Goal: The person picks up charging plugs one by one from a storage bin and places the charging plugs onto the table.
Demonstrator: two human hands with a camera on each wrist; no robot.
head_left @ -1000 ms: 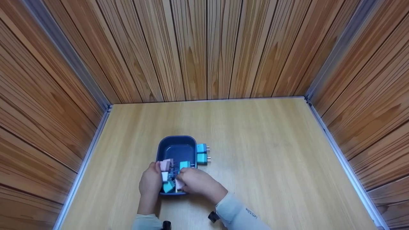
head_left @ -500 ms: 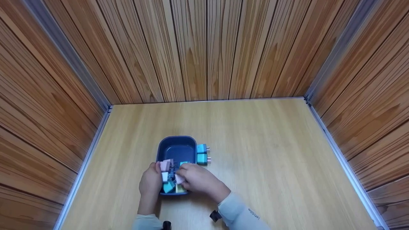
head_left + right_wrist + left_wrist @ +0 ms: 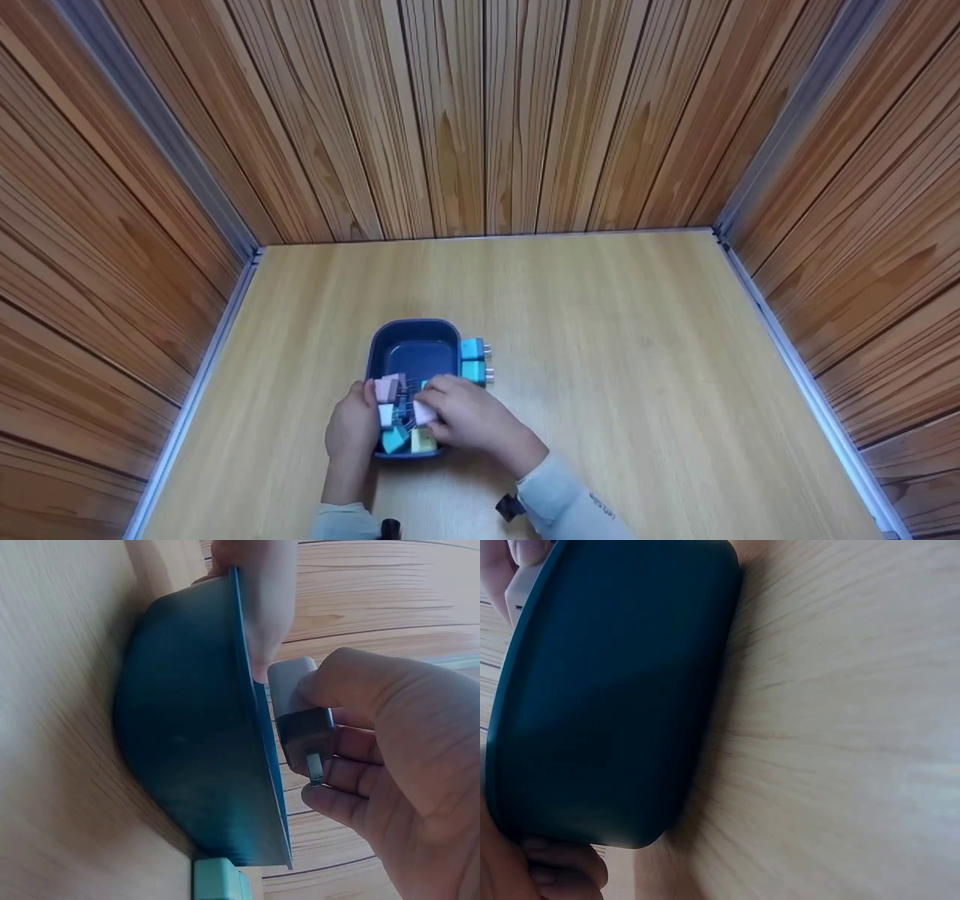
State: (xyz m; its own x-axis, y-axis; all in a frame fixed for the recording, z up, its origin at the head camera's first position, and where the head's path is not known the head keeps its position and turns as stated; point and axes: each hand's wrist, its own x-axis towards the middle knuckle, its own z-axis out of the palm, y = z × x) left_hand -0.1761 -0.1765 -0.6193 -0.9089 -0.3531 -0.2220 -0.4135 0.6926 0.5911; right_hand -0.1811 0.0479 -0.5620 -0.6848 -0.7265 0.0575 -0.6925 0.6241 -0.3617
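Foremost: one deep blue bin (image 3: 416, 352), rounded at the corners, upright on the pale wood table (image 3: 600, 337), left of centre, its far half showing bare floor. One left hand (image 3: 352, 424), at the bin's left side, grasping the wall, thumb over the rim, the other fingers outside. One right hand (image 3: 472, 420), above the bin's right rim, pinching one pale plug (image 3: 292, 686) between thumb and fingers; this plug is whitish at one end, dark at the other, with a metal prong showing, and is held just above the rim. Contents, near half of the bin: one pink plug (image 3: 388, 389) beside the left thumb; one white plug (image 3: 385, 415) next toward the person; one teal plug (image 3: 394, 439) at the near left corner, set askew; one yellow plug (image 3: 423, 441) at the near right corner; prongs crowded between them. Outside, close beside the right wall: two turquoise plugs (image 3: 474, 371), one behind the other, prongs pointing right. Surroundings: wood-plank walls (image 3: 450, 112) on three sides, grey metal rails at the corners, two light sleeves (image 3: 562, 495), a black device at each wrist.
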